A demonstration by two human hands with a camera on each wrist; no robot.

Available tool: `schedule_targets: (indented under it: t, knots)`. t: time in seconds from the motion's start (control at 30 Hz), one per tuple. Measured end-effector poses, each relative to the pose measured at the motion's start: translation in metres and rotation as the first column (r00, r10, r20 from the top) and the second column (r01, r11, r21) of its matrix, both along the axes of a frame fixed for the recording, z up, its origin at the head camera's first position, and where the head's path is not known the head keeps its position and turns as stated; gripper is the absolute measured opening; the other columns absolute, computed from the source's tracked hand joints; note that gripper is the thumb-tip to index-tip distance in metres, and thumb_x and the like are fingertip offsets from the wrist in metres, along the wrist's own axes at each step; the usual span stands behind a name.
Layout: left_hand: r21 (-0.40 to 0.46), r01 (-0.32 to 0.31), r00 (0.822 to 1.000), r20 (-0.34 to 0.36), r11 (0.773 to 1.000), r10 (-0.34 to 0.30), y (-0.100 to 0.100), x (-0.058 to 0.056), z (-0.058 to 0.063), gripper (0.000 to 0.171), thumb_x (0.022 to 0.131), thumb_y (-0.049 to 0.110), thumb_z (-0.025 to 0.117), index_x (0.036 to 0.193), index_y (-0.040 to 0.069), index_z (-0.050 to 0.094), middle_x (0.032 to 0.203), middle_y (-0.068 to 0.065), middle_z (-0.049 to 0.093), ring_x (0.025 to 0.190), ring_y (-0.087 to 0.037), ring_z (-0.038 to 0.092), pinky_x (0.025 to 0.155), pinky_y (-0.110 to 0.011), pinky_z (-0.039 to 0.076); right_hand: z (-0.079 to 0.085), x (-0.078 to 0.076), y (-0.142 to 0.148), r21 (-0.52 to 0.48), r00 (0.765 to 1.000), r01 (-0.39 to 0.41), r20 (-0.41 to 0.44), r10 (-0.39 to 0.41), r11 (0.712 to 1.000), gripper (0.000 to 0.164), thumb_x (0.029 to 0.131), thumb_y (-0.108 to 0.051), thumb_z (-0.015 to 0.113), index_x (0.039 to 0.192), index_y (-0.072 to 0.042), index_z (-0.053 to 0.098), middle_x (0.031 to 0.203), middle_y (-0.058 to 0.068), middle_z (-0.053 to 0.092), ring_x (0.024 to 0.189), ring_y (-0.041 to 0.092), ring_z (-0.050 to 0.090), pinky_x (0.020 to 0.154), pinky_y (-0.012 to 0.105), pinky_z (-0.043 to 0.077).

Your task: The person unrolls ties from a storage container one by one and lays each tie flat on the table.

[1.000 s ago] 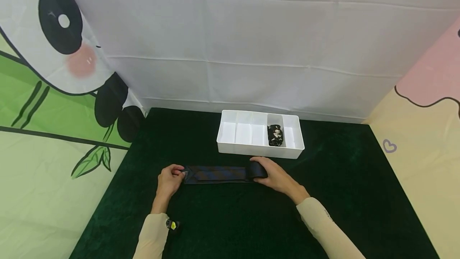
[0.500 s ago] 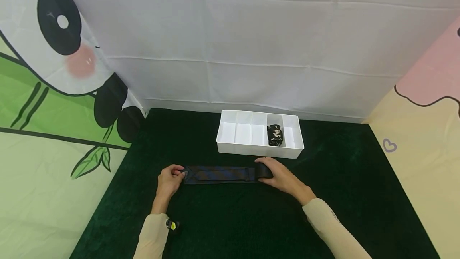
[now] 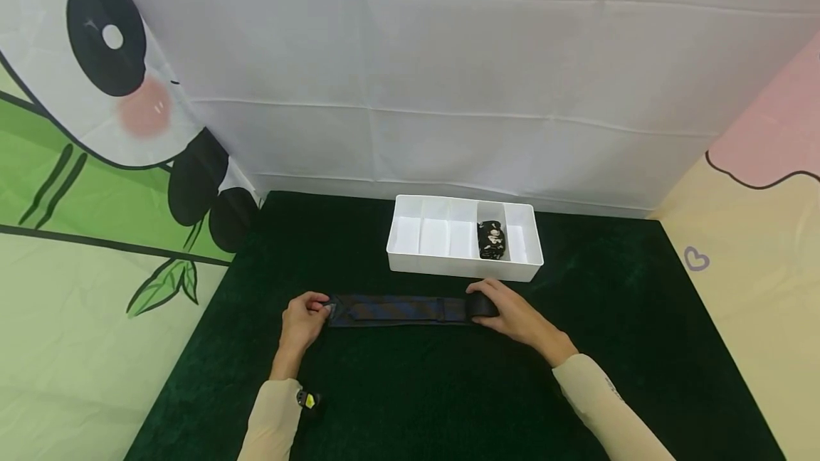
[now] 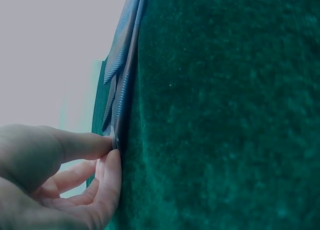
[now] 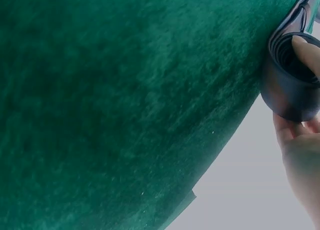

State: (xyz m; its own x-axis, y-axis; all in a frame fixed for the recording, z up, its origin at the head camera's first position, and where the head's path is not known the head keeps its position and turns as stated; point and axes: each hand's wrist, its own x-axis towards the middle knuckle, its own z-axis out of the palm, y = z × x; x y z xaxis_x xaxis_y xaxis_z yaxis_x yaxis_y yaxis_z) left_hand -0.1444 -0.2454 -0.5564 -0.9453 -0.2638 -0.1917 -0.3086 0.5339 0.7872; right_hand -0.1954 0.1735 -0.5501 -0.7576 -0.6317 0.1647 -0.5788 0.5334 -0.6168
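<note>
A dark blue and brown striped necktie (image 3: pixel 397 309) lies flat along the table, its underside and keeper loop facing up. My left hand (image 3: pixel 301 320) pinches the tie's wide end between thumb and fingertip, which the left wrist view shows up close. At the other end the tie is wound into a roll (image 3: pixel 482 304). My right hand (image 3: pixel 515 317) grips this roll, with the thumb on one side and the fingers on the other. From the right wrist view, the thumb presses into the hollow coil (image 5: pixel 287 92); some fingers are out of frame.
Behind the tie stands a white divided box (image 3: pixel 429 263). One of its right-hand compartments holds a rolled black cloth (image 3: pixel 491 240) with a pale pattern. Dark green cloth (image 3: pixel 397 390) covers the table, and a white curtain (image 3: pixel 448 91) hangs at the back.
My right hand has moved to the right with the roll, and the flat stretch of the tie has grown longer. My left hand stays at the wide end.
</note>
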Motion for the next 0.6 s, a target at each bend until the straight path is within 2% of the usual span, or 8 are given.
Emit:
schedule_targets:
  t: [0.37, 0.6]
  knots:
    - [-0.004, 0.001, 1.000, 0.009, 1.000, 0.000, -0.001, 0.001, -0.001, 0.021, 0.099, 0.008, 0.063, 0.118, -0.002, 0.066, 0.100, -0.014, 0.061, 0.082, -0.022, 0.058, 0.069, -0.033, 0.043, 0.001, -0.001, 0.011, 0.020, 0.996, 0.042, 0.072, -0.043, 0.999, 0.056, 0.086, -0.007, 0.083, 0.133, -0.006, 0.052, 0.129, 0.010, 0.058, 0.119, 0.027, 0.059, 0.101, 0.050, 0.048]
    - [-0.004, 0.004, 1.000, -0.003, 1.000, -0.004, 0.001, 0.000, -0.001, 0.021, 0.099, 0.007, 0.063, 0.118, -0.002, 0.066, 0.100, -0.014, 0.061, 0.083, -0.022, 0.058, 0.069, -0.033, 0.043, 0.001, 0.000, 0.024, 0.028, 0.999, 0.037, 0.029, -0.038, 0.999, 0.060, 0.087, -0.007, 0.082, 0.139, -0.008, 0.053, 0.136, 0.013, 0.056, 0.124, 0.032, 0.058, 0.103, 0.054, 0.047]
